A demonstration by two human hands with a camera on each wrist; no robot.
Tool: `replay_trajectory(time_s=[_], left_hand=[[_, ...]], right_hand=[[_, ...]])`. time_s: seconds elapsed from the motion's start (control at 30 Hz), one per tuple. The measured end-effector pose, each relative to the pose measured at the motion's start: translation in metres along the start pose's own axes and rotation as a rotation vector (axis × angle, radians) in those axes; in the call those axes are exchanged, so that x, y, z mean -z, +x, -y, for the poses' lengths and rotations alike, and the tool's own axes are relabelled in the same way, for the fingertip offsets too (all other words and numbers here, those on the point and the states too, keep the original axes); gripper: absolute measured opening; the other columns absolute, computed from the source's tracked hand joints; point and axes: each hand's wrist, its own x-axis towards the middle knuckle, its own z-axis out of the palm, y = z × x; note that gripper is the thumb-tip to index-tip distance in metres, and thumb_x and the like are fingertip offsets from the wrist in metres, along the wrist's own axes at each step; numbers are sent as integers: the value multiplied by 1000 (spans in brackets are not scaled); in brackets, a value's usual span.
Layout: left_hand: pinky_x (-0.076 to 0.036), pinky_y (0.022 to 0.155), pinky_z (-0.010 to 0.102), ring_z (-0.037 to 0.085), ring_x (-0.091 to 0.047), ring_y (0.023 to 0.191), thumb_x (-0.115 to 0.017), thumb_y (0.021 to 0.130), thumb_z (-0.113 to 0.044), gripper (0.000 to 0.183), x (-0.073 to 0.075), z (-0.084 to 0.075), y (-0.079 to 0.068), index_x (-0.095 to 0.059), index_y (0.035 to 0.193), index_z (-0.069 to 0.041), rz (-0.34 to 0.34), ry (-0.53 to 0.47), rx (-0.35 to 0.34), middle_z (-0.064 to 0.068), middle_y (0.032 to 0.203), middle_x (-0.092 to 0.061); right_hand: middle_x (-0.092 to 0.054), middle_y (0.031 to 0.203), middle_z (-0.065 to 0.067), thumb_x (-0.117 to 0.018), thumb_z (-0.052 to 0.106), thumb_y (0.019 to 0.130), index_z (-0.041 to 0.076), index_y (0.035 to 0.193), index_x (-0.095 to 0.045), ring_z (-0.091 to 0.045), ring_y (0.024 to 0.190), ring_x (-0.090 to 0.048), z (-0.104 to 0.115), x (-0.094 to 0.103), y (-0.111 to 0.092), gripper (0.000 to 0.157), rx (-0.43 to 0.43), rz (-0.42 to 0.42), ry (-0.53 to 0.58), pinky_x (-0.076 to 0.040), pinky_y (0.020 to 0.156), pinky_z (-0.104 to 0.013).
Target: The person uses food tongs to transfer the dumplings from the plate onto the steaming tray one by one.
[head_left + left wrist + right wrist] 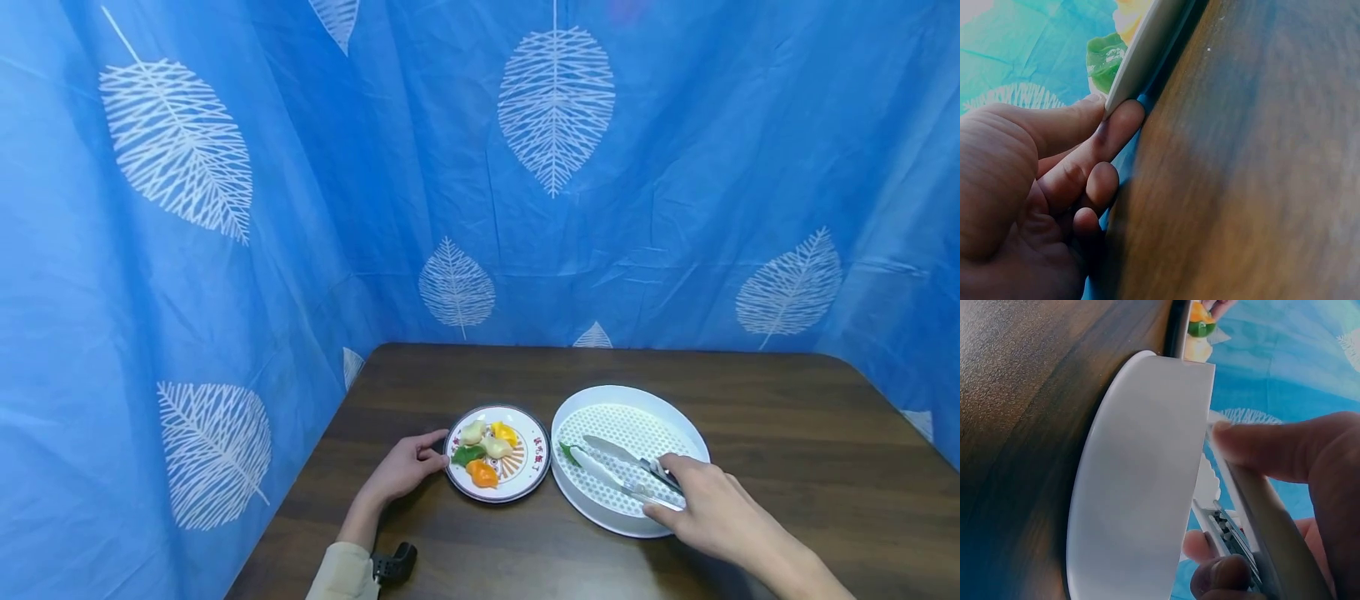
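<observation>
My left hand [405, 467] pinches the left rim of a round white plate [531, 471], thumb above and a finger underneath in the left wrist view. On that plate lie several dumpling-like pieces: pale ones [497, 447], a yellow one [504, 432], an orange one [482, 474] and a green one [1105, 62]. My right hand [712, 508] grips metal tongs [618, 452] over the right side of a round white basket [678, 408] with a perforated base. Their two arms stand apart, reaching left across the basket. A small green piece [568, 453] shows at the nearer arm's tip.
Plate and basket stand side by side on a dark wooden table [480, 550], the basket to the right. Blue curtains [375, 167] with white leaf prints hang behind the table and along its sides. A black band [395, 562] sits at the left sleeve.
</observation>
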Motion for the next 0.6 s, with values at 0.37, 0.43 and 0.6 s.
replay_trajectory(time_s=[0.37,0.43,0.6], left_hand=[[-47,107,58,19,-59,84,-69,99,-34,58,2,0,2,-53,152,-17,6,-8,5,0,83,-68],[-46,107,58,19,-59,84,-69,99,-34,57,2,0,2,-53,151,-17,6,-12,7,0,82,-67],[-44,110,60,19,-58,84,-69,99,-35,57,1,1,1,-54,151,-17,8,-19,9,1,81,-66]], right_hand=[[-71,121,-19,-85,50,78,-1,124,-66,-35,105,-70,6,3,2,71,-32,5,1,-57,90,-60],[-71,122,-19,-84,51,78,-1,125,-66,-35,106,-70,7,3,2,72,-34,3,0,-56,91,-60],[-71,122,-19,-84,52,79,-1,125,-66,-36,107,-70,10,3,2,72,-21,-16,5,-56,91,-60]])
